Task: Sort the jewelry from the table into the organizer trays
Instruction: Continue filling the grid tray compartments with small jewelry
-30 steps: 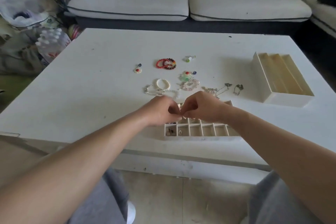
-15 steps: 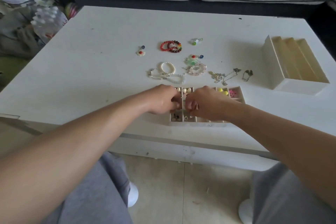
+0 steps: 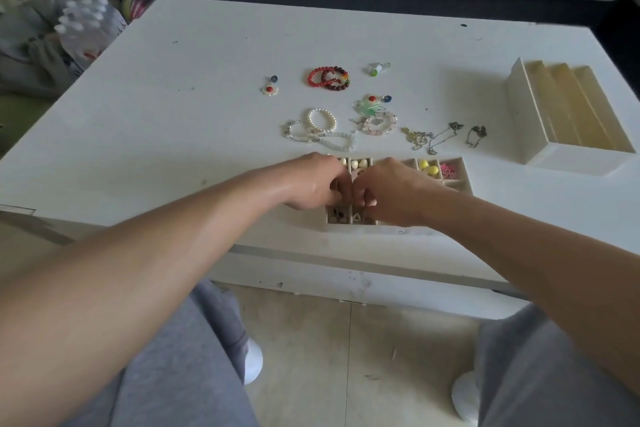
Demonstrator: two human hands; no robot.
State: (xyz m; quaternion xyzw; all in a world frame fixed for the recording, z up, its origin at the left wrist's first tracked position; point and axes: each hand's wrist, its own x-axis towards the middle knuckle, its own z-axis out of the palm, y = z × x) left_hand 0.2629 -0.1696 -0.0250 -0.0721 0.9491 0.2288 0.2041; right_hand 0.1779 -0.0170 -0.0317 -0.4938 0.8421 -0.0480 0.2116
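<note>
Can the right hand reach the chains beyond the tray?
Likely yes: the chains lie uncovered on the table just past the tray, nothing between, though the right hand has its fingers curled.

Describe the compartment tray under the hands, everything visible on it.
The compartment tray is a shallow cream box, plastic or painted wood by its look, split by thin dividers into small square cells. It lies flat near the front edge of the white table. Far cells hold pale beads, yellow beads and a pink piece; near cells hold small dark pieces. The left hand and right hand cover its middle, curled fingers meeting; whether they touch it cannot be told.
</note>
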